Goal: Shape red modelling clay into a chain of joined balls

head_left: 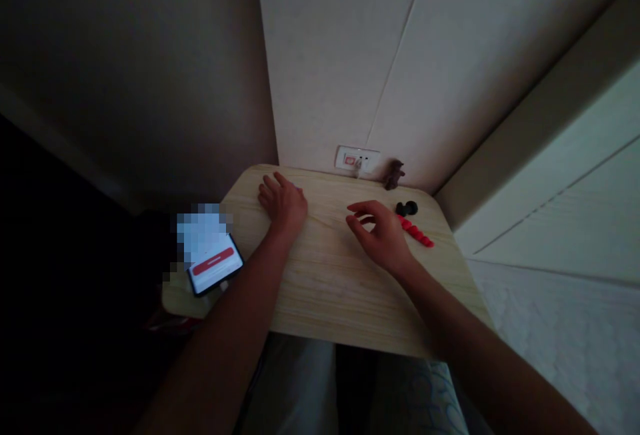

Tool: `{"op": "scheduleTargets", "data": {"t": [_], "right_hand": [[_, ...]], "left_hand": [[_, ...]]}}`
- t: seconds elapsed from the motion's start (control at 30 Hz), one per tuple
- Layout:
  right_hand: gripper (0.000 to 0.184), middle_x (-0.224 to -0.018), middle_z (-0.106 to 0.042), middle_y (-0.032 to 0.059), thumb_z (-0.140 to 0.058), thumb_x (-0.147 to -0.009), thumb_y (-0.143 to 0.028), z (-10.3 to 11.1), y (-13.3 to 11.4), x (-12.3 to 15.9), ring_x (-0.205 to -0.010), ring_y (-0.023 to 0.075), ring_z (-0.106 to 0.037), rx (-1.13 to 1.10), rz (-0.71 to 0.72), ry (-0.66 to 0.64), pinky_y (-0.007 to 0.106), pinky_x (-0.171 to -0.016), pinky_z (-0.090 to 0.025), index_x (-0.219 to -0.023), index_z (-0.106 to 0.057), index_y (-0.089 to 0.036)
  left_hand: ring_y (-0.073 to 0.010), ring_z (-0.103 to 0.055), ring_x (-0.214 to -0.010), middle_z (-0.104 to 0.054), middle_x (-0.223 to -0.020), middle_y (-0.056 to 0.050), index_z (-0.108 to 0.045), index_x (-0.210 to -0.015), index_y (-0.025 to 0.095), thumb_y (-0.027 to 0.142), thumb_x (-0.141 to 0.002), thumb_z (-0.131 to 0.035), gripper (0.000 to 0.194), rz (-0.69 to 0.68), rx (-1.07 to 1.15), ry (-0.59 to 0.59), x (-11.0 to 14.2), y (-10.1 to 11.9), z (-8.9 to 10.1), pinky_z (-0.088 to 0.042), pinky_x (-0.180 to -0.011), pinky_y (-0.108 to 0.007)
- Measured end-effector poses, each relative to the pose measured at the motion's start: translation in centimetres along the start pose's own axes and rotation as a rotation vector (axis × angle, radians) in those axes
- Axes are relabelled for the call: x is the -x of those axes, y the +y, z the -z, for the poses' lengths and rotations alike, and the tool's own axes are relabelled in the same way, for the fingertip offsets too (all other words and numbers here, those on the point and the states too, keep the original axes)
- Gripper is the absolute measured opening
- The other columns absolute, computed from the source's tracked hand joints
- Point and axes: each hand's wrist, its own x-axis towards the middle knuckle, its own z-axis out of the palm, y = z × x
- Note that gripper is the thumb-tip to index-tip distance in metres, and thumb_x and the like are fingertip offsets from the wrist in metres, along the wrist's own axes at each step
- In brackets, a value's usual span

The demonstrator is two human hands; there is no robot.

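On the far left part of the pale wooden tabletop rests my left hand, palm down with the fingers apart. Whether anything lies under that palm is hidden. My right hand is over the right half of the table, thumb and fingers curved with a gap between them and nothing visible in the gap. Just beyond its knuckles is a red twisted stick-like piece. A small black object with rounded ends sits right behind the red piece. Farther back, near the wall, stands a small dark brown figurine.
A lit phone with a cable at its lower end lies at the table's left edge. On the wall behind is a socket panel with a red switch. A light cabinet stands at the right. My legs are under the near edge.
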Motion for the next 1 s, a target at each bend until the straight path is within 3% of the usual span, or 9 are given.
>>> {"op": "scheduleTargets", "data": {"t": [0.1,0.2,0.33,0.43,0.53,0.67,0.8,1.0], "right_hand": [[0.026,-0.106,-0.076,0.0109,-0.067,-0.093,-0.041,-0.5,-0.1,-0.6,-0.086,0.0204,-0.071,-0.043,-0.001,-0.015,0.035,-0.070,-0.059,-0.106,-0.075,-0.020],[0.033,-0.102,-0.077,0.0096,-0.065,-0.094,-0.049,-0.5,0.5,-1.2,-0.085,0.0197,-0.071,-0.142,-0.107,0.013,0.034,-0.072,-0.058,-0.105,-0.073,-0.019],[0.049,-0.106,-0.075,0.0087,-0.052,-0.097,-0.064,-0.7,2.0,-1.9,-0.083,0.0175,-0.070,-0.409,-0.308,0.052,0.031,-0.072,-0.059,-0.114,-0.067,-0.020],[0.051,-0.113,-0.074,0.0082,-0.052,-0.098,-0.066,-1.2,2.9,-2.0,-0.088,0.0173,-0.072,-0.542,-0.342,0.057,0.031,-0.075,-0.061,-0.122,-0.062,-0.023],[0.053,-0.110,-0.075,0.0065,-0.062,-0.092,-0.068,-1.7,3.7,-2.0,-0.091,0.0180,-0.072,-0.607,-0.355,0.104,0.031,-0.077,-0.062,-0.122,-0.061,-0.024],[0.055,-0.105,-0.076,0.0060,-0.068,-0.086,-0.069,-1.4,4.7,-1.8,-0.091,0.0193,-0.072,-0.601,-0.326,0.143,0.032,-0.080,-0.063,-0.115,-0.067,-0.022],[0.057,-0.111,-0.078,0.0072,-0.063,-0.091,-0.071,-0.4,5.3,-1.4,-0.101,0.0217,-0.073,-0.542,-0.275,0.132,0.035,-0.091,-0.062,-0.118,-0.071,-0.022],[0.060,-0.134,-0.075,0.0080,-0.052,-0.098,-0.070,0.1,5.6,-1.4,-0.128,0.0239,-0.067,-0.448,-0.200,0.180,0.041,-0.116,-0.052,-0.130,-0.073,-0.023]], "left_hand": [[-0.0488,-0.052,-0.135,-0.057,-0.139,-0.036,-0.056,-0.137,0.001,0.024,-0.097,-0.053,0.047,-0.033,0.035,-0.083,0.2,0.5,-0.5,-0.041,-0.112,-0.061],[-0.0402,-0.059,-0.128,-0.062,-0.134,-0.028,-0.061,-0.126,0.008,0.028,-0.099,-0.054,0.035,-0.132,0.220,-0.159,1.3,2.6,-0.7,-0.045,-0.111,-0.054],[-0.0295,-0.066,-0.113,-0.070,-0.115,-0.017,-0.060,-0.112,0.016,0.043,-0.102,-0.051,0.030,-0.203,0.571,-0.322,3.7,6.4,-1.6,-0.050,-0.108,-0.047],[-0.0250,-0.066,-0.111,-0.069,-0.114,-0.013,-0.058,-0.108,0.019,0.046,-0.106,-0.040,0.032,-0.192,0.785,-0.383,5.4,7.8,-2.9,-0.053,-0.105,-0.043],[-0.0208,-0.065,-0.117,-0.067,-0.125,-0.012,-0.058,-0.117,0.020,0.038,-0.104,-0.040,0.029,-0.153,0.970,-0.435,6.2,7.6,-4.4,-0.054,-0.104,-0.036],[-0.0217,-0.061,-0.127,-0.065,-0.134,-0.013,-0.061,-0.124,0.019,0.035,-0.095,-0.054,0.034,-0.207,0.990,-0.451,6.5,6.7,-5.5,-0.048,-0.114,-0.036],[-0.0220,-0.063,-0.123,-0.069,-0.129,-0.010,-0.066,-0.121,0.020,0.037,-0.090,-0.065,0.035,-0.275,1.017,-0.481,6.5,6.5,-4.9,-0.048,-0.114,-0.036],[-0.0187,-0.071,-0.100,-0.077,-0.113,-0.008,-0.072,-0.116,0.016,0.038,-0.079,-0.082,0.044,-0.161,1.152,-0.570,6.2,7.1,-4.1,-0.057,-0.093,-0.031]]}}
